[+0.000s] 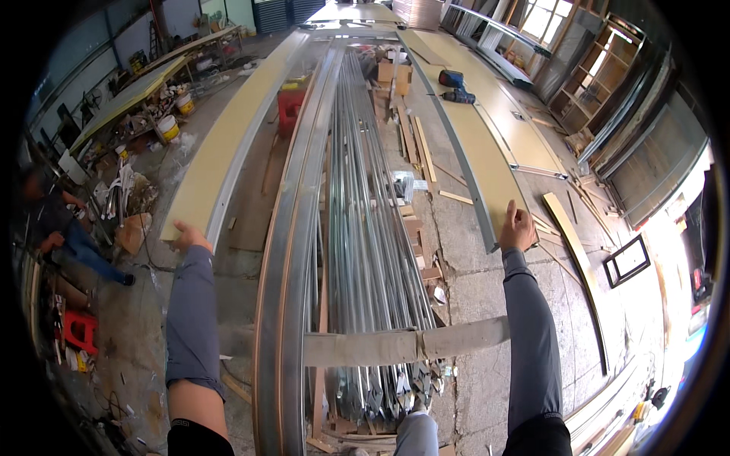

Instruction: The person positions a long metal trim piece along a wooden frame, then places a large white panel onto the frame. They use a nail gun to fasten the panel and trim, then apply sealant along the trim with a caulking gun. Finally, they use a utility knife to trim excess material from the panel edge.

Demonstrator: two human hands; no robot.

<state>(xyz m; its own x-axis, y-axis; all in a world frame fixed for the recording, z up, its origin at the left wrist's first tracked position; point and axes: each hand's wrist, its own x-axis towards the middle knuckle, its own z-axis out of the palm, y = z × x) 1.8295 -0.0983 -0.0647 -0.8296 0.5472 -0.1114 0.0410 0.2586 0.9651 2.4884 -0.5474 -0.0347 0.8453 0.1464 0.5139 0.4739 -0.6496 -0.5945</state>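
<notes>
Two long cream boards with grey metal edges run away from me and meet a crosspiece [353,34] at the far end. My left hand [190,236] is closed round the near end of the left board [237,133], thumb on its top face. At the near end of the right board [477,144], my right hand [518,228] grips the outer corner with curled fingers. Farther along that board lies a blue and black cordless drill [458,93]. Between the boards, long grey metal channels [287,228] and a bundle of thin metal bars [369,235] stretch lengthwise.
A padded crossbar [380,348] spans below my hands. A person [65,228] is at the far left, near a red stool [79,330]. Off to the right lie a long plank [570,247] and a small dark frame [628,263]. Wood scraps [414,228] litter the floor.
</notes>
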